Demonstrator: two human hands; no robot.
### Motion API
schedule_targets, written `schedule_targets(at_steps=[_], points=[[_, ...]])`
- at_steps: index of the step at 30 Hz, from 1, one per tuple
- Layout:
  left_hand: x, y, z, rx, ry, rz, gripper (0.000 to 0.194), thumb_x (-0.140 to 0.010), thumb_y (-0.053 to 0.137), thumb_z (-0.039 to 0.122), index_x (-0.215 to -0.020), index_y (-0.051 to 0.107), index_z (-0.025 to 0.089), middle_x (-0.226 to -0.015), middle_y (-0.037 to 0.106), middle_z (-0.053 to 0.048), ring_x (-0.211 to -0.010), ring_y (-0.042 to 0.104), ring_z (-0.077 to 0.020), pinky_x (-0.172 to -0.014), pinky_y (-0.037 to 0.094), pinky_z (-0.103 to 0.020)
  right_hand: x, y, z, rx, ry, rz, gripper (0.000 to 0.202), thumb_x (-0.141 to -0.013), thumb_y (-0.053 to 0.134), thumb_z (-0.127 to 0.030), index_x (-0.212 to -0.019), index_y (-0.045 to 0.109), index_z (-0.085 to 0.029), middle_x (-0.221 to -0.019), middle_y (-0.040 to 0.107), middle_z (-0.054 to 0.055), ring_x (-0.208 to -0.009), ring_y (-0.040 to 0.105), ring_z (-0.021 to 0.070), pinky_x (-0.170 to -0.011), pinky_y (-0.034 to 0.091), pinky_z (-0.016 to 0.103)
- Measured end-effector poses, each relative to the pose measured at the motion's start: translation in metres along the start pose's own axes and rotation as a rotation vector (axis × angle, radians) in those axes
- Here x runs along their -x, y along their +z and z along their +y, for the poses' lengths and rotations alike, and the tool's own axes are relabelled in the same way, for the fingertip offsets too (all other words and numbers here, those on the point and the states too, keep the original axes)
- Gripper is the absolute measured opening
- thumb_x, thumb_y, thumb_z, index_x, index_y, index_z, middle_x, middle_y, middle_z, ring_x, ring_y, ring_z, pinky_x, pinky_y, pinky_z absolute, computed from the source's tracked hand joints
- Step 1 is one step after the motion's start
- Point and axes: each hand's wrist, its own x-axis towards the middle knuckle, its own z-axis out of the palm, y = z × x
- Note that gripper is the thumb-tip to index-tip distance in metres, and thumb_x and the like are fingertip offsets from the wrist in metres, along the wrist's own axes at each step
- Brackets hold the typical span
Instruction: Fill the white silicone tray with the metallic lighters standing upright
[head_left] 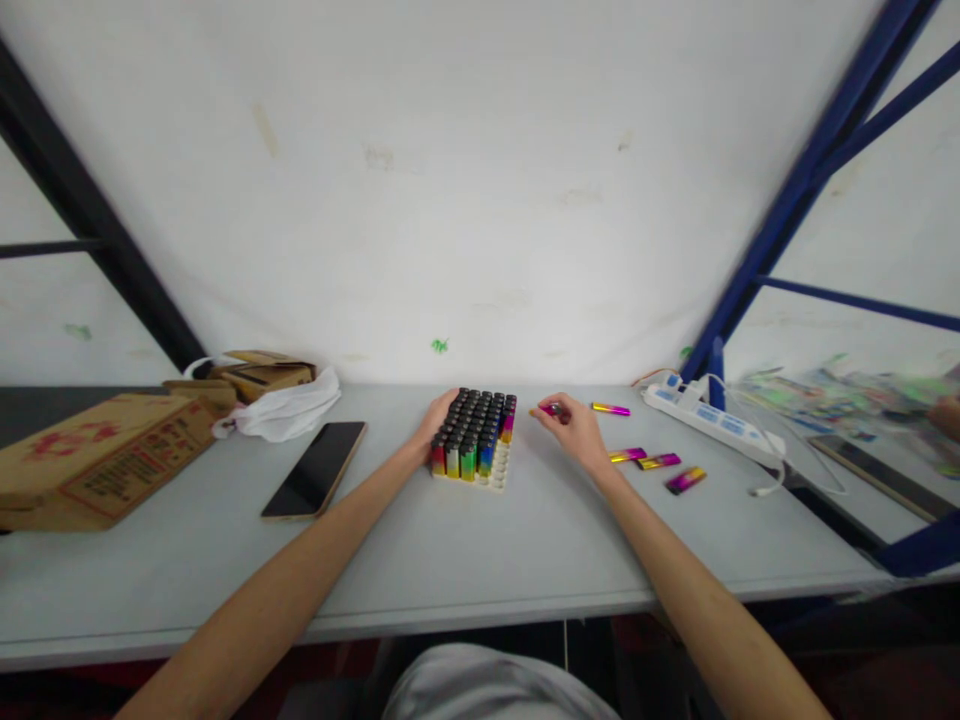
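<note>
Your left hand touches the racked lighters, grip unconfirmed; your right hand pinches a magenta-gold lighter.

Pale grey garment — bare forearms.

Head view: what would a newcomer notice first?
Centre: a dense block of black-topped, colourful, lighter-like pieces standing in a pale tray, the left hand at its left side. Just right, the right hand holds a shiny magenta piece. Farther right, four loose pieces lie near a white power strip.
</note>
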Motion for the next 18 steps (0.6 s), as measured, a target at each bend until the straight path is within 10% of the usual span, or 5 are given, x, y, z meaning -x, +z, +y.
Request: schedule_targets(at_steps=[4,11,18], points=[[-0.003,-0.004,-0.003,-0.049,0.070,-0.023,0.027,-0.069,0.073,0.041,-0.066,0.057,0.019,-0.066,0.064,0.001,-0.070,0.054,-0.0171,-0.073,0.042,-0.029,0.003,0.005,-0.009,-0.109,-0.027,-0.068,0.050,-0.092,0.047,-0.062,-0.064,0.051,-0.020,-0.062,0.051,-0.001,-0.061,0.047,0.0149,-0.060,0.036,0.027],[-0.010,-0.008,-0.010,0.029,-0.003,-0.030,0.026,-0.070,0.074,0.040,-0.070,0.061,0.018,-0.067,0.066,0.001,-0.072,0.060,-0.0179,-0.074,0.046,-0.029,0.007,0.009,-0.020,-0.541,0.068,-0.254,0.040,-0.096,0.039,-0.061,-0.098,0.052,-0.022,-0.071,0.058,-0.002,-0.060,0.054,0.0133,-0.062,0.044,0.027],[-0.008,-0.008,-0.009,0.077,-0.035,-0.012,0.023,-0.071,0.074,0.037,-0.068,0.061,0.018,-0.067,0.067,0.001,-0.071,0.061,-0.0186,-0.074,0.048,-0.030,0.008,0.017,-0.030,-0.893,0.370,-0.312,0.048,-0.089,0.045,-0.067,-0.072,0.042,-0.022,-0.056,0.026,-0.009,-0.042,0.021,0.0074,-0.042,0.017,0.022]])
